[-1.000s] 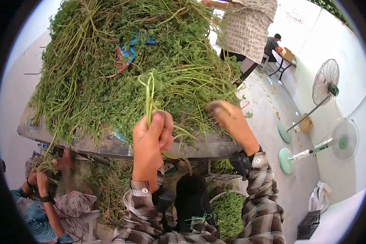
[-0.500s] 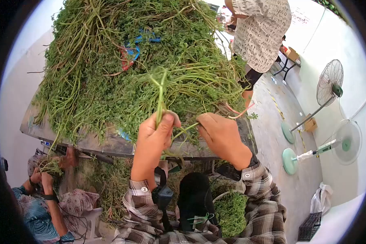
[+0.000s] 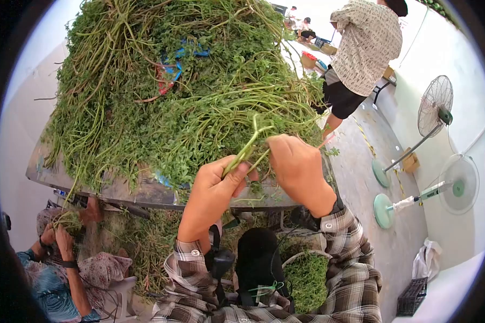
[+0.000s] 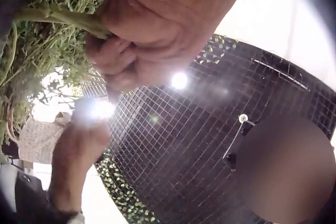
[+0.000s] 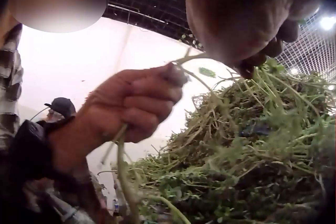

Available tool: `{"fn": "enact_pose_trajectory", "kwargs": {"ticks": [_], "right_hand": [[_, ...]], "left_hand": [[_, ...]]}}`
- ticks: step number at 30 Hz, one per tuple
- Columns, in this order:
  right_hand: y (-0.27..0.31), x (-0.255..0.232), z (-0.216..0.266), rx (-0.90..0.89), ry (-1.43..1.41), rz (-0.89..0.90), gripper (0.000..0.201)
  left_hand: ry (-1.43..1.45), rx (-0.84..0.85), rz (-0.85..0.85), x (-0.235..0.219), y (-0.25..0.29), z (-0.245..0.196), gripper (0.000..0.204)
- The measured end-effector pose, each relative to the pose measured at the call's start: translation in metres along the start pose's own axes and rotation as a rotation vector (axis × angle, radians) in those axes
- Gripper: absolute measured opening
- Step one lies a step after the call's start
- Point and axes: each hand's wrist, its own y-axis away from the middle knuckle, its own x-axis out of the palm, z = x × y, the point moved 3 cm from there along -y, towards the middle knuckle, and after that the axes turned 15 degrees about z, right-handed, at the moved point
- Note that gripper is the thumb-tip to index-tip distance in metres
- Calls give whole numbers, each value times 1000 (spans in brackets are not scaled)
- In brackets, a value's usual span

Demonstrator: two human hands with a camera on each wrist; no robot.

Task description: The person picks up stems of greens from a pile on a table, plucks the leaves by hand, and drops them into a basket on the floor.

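Observation:
My left hand [image 3: 213,185] grips a small bunch of green plant stems [image 3: 248,148], thumb on top, over the near edge of the heap. Their upper ends fork and point up to the right. Close by on the right, my right hand [image 3: 302,169] pinches the end of a stem [image 5: 195,57] that runs across from the left hand. Its fingertips are partly hidden behind the hand's back in the head view. Below the left hand [image 5: 131,103], a longer stem [image 5: 125,182] hangs down in the right wrist view.
A large heap of leafy stems [image 3: 161,124] covers the dark table [image 3: 108,191]. Below stands a white-rimmed tub of cut greens [image 3: 305,282]. Another person [image 3: 70,264] sits at lower left, handling greens; one more [image 3: 361,48] stands beyond the table. Two fans [image 3: 435,107] stand right.
My right hand came in from the right and took the stem's end. Both hands then shifted right, and the bunch tilted rightward. The standing person moved away to the right.

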Motion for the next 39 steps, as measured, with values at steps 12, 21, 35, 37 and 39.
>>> {"fn": "enact_pose_trajectory", "kwargs": {"ticks": [12, 21, 35, 37, 39], "right_hand": [[31, 20, -116, 483, -284, 79, 19], [27, 25, -11, 92, -843, 411, 21], [23, 9, -4, 4, -124, 41, 16], [17, -3, -1, -3, -61, 22, 18], [12, -10, 5, -14, 0, 2, 20]], "left_hand": [[280, 170, -267, -19, 14, -7, 24], [410, 194, -203, -17, 9, -3, 24], [235, 106, -137, -10, 4, 0, 24], [185, 75, -160, -1, 0, -3, 23], [128, 37, -148, 4, -1, -3, 23]]}}
